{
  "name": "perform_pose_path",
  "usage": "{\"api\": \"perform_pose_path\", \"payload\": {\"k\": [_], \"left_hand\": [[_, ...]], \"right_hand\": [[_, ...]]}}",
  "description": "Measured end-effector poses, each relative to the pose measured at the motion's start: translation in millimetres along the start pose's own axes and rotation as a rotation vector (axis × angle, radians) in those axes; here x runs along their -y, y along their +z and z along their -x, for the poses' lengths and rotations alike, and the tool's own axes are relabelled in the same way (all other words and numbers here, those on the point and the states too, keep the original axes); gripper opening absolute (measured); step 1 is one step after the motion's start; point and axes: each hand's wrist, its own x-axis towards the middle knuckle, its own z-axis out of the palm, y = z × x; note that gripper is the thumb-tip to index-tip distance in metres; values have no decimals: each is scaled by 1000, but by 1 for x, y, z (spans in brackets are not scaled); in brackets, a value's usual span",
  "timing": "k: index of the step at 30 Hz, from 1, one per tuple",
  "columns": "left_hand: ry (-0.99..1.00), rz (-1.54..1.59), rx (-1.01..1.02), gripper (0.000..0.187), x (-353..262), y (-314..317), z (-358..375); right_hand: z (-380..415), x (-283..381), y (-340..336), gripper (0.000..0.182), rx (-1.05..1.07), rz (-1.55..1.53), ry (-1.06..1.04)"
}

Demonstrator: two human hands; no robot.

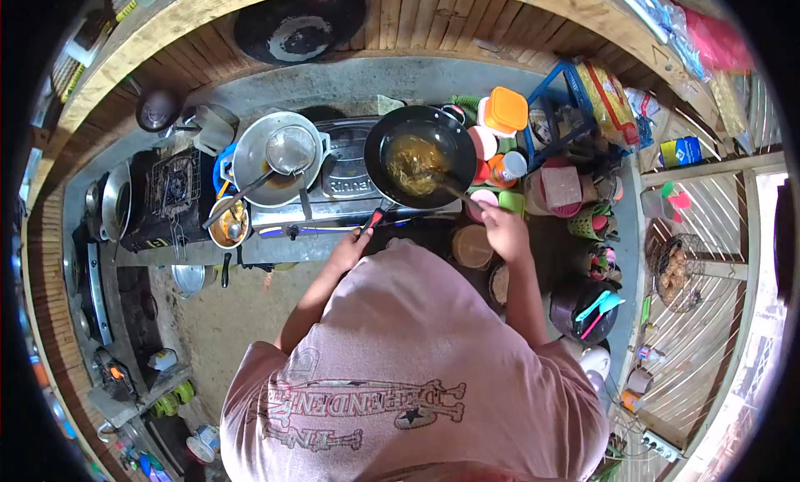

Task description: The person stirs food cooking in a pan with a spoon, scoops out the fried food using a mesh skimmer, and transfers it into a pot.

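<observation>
My left hand [352, 247] is wrapped round the red and black handle [377, 219] of a black wok, below the wok's near edge. The black wok [386, 128] sits on the right side of a Rinnai stove [346, 161], with food [411, 163] in brownish liquid inside. In my right hand [500, 225] is the end of a dark spatula [457, 190], whose tip lies in the food. To the left, a large silver pot [250, 149] carries a round strainer [291, 150] over its opening. A small pan [231, 224] with orange contents and a spoon stands beside it.
Stacked containers, with an orange lid [507, 109] on top, crowd the wok's right side. A blue rack [575, 90] stands behind them. Farther left is a grill rack [175, 182]. Another wok [300, 32] hangs on the back wall. A dark pot [562, 307] stands at right.
</observation>
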Motion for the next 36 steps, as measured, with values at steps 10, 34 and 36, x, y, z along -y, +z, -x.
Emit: {"api": "perform_pose_path", "payload": {"k": [10, 34, 36], "left_hand": [[5, 214, 70, 43, -14, -3, 6], [-44, 192, 41, 41, -19, -9, 6], [-43, 190, 42, 40, -19, -11, 4]], "right_hand": [[4, -14, 10, 28, -137, -98, -91], [-53, -48, 68, 35, -80, -919, 573], [-49, -47, 71, 32, -8, -1072, 568]]}}
